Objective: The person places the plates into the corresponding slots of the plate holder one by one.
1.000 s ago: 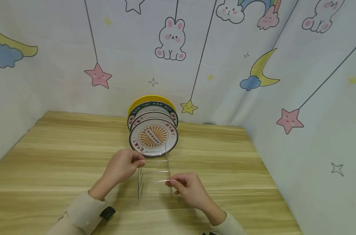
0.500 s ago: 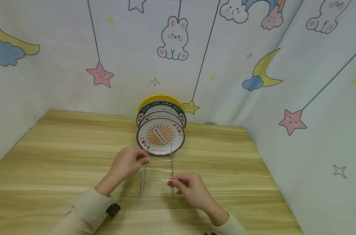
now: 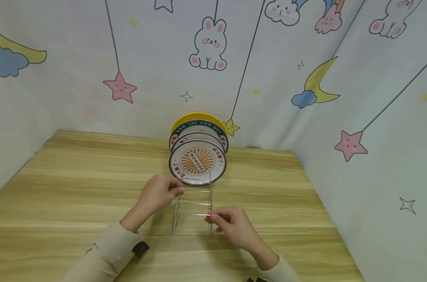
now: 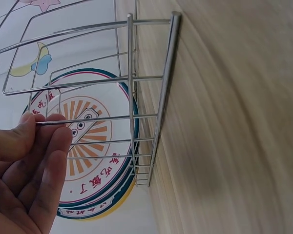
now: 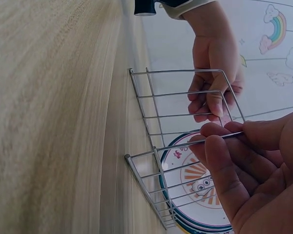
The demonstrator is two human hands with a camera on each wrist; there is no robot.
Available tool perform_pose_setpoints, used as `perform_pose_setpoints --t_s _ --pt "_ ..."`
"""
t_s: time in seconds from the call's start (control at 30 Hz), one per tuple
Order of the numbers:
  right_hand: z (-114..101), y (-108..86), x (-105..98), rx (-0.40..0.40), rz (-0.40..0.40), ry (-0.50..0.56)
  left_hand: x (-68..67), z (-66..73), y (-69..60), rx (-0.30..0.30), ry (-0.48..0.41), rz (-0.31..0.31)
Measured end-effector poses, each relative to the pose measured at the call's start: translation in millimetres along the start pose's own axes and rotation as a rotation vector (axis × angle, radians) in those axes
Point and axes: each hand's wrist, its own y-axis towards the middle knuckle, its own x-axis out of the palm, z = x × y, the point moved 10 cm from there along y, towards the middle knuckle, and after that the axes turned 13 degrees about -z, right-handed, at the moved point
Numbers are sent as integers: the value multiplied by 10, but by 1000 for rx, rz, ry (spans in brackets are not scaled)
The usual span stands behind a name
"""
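A metal wire dish rack [image 3: 196, 203] stands on the table, running away from me. Its far part holds several upright plates: a white front plate [image 3: 198, 160] with an orange sunburst, similar ones behind, a green-rimmed plate [image 3: 201, 123], and a yellow plate [image 3: 198, 115] at the back. My left hand [image 3: 158, 194] pinches a wire of the rack on its left side, just in front of the plates. With thumb and fingers, my right hand [image 3: 234, 227] holds the right corner of the nearest wire loop. The front loops carry no plates.
The wood-grain table [image 3: 86, 188] stretches to both sides of the rack. A white curtain [image 3: 157, 58] printed with cartoon bunnies, stars and moons hangs behind the table and along its sides.
The rack and its plates have shifted to the right, the far end more than the near end, so the rack has turned slightly. Both hands kept hold; the left moved right with it.
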Motion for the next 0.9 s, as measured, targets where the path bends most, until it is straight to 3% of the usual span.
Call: perform_pose_setpoints --t_s 0.57,0.9 --pt "6 6 -5 20 -41 -2 22 -21 0 -23 -35 2" --pt "-63 1 -55 -19 -55 -52 -25 45 -51 28 15 21"
